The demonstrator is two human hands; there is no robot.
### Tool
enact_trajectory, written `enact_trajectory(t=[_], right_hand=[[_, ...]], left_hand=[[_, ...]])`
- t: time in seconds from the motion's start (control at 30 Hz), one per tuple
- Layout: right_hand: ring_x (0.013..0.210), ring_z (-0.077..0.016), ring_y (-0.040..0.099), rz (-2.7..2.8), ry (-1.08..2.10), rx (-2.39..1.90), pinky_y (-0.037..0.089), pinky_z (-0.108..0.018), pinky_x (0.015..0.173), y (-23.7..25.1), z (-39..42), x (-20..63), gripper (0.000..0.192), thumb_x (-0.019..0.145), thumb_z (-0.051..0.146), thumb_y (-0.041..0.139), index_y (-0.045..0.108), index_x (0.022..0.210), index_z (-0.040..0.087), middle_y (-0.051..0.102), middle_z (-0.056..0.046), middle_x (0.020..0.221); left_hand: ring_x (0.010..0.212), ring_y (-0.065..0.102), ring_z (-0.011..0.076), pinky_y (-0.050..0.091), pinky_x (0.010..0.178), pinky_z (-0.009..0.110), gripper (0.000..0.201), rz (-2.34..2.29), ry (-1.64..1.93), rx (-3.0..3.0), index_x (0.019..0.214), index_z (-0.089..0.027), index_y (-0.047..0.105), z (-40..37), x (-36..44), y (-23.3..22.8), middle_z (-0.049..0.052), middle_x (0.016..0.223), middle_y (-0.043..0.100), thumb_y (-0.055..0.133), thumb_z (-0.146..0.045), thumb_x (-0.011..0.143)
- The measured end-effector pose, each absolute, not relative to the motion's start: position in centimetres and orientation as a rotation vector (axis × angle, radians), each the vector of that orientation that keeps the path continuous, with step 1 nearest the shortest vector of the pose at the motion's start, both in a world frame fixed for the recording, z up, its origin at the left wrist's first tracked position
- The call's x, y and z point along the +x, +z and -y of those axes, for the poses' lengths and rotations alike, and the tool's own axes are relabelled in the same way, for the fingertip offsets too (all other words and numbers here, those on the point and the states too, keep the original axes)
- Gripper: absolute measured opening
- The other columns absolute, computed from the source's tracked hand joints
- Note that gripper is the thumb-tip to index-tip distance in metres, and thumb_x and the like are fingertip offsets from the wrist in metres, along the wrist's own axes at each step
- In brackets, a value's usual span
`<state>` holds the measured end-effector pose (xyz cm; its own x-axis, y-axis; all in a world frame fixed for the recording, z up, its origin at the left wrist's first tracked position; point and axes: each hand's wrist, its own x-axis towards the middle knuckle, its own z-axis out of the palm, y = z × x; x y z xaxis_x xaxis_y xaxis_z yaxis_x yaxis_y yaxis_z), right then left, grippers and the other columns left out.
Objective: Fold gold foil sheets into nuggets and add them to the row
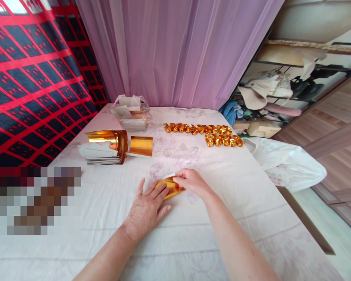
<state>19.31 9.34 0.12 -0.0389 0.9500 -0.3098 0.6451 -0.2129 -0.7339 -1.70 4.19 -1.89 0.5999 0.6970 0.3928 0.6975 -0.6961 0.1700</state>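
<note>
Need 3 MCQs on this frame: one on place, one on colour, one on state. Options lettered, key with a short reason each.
1. Where do the folded gold pieces lie?
A. far right of the sheet-covered table
B. under the left hand
C. on the floor

2. What colour is the curtain?
A. green
B. lilac
C. black

3. How is the left hand placed?
A. raised in the air
B. closed in a fist
C. flat, pressing the gold paper

Key: 1 A, they sit in rows near the far right edge. 2 B, pale purple fabric hangs behind. 3 C, fingers spread on it while the right hand pinches its edge.
</note>
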Motion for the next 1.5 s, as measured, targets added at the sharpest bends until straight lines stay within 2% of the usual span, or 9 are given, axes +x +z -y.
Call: enact_trajectory(t=[0.2,0.3,0.43,0.63,0.83,0.97,1.1,1.5], right_hand=[[0.06,-0.0105,0.053,1.62,1.16,-1.626,0.039,-0.02,0.055,-0.1,-8.8,19.8,0.015,0.073,0.034,0.062,0.061,0.072,0.02,0.059,0.005,0.064],[0.06,-0.0112,0.054,1.632,1.153,-1.613,0.039,-0.02,0.055,0.5,-8.7,20.1,0.012,0.074,0.031,0.06,0.061,0.072,0.02,0.06,0.004,0.064],[0.059,-0.0111,0.054,1.822,0.988,-1.882,0.033,-0.021,0.054,2.3,-8.1,20.7,0.009,0.073,0.021,0.059,0.061,0.064,0.02,0.062,0.003,0.062],[0.058,-0.0114,0.054,1.975,0.816,-2.079,0.029,-0.023,0.055,3.0,-5.6,20.9,0.014,0.079,0.024,0.059,0.064,0.066,0.021,0.063,0.002,0.062],[0.06,-0.0114,0.056,1.918,0.692,-1.996,0.032,-0.023,0.058,1.3,-4.1,21.0,0.016,0.084,0.028,0.056,0.065,0.073,0.022,0.068,0.002,0.07],[0.064,-0.0135,0.059,1.931,0.572,-2.018,0.033,-0.025,0.06,0.6,-4.1,20.9,0.019,0.086,0.031,0.054,0.065,0.073,0.023,0.069,0.001,0.071],[0.062,-0.014,0.06,1.942,0.512,-2.038,0.032,-0.026,0.058,0.3,-4.3,20.8,0.021,0.087,0.033,0.054,0.065,0.072,0.024,0.07,0.001,0.071],[0.058,-0.0141,0.061,1.846,0.559,-2.101,0.032,-0.025,0.056,0.2,-4.2,20.6,0.02,0.088,0.038,0.057,0.064,0.074,0.025,0.07,0.002,0.067]], left_hand=[[0.133,0.048,0.0301,0.025,0.115,0.057,0.037,1.316,-0.692,-2.832,0.121,-0.024,0.065,-4.3,-2.1,-1.4,0.008,0.142,0.056,0.045,-0.044,0.097],[0.132,0.049,0.0295,0.029,0.113,0.059,0.034,1.394,-0.705,-2.832,0.12,-0.024,0.065,-4.5,-2.3,-1.3,0.009,0.141,0.057,0.043,-0.039,0.098],[0.13,0.051,0.029,0.019,0.118,0.057,0.034,1.38,-0.744,-2.82,0.117,-0.023,0.067,-4.5,-2.2,-1.3,0.007,0.136,0.061,0.046,-0.041,0.097],[0.122,0.058,0.0281,0.007,0.121,0.055,0.035,1.235,-0.765,-2.868,0.116,-0.021,0.067,-4.0,-1.7,-1.2,0.006,0.12,0.071,0.05,-0.043,0.095],[0.113,0.063,0.0254,0.01,0.12,0.057,0.032,1.177,-0.809,-2.849,0.116,-0.023,0.068,-3.8,-1.6,-0.9,0.006,0.116,0.072,0.05,-0.04,0.096],[0.117,0.061,0.026,0.014,0.12,0.057,0.031,1.191,-0.813,-2.824,0.115,-0.022,0.068,-3.7,-1.6,-0.9,0.007,0.119,0.071,0.052,-0.038,0.095],[0.12,0.06,0.0253,0.017,0.121,0.054,0.035,1.159,-0.826,-2.82,0.124,-0.02,0.064,-3.3,-1.4,-1.0,0.007,0.122,0.07,0.052,-0.036,0.095],[0.115,0.063,0.0247,0.011,0.122,0.051,0.033,1.167,-0.741,-2.818,0.12,-0.021,0.067,-2.3,-0.7,-1.2,0.005,0.121,0.071,0.05,-0.037,0.096]])
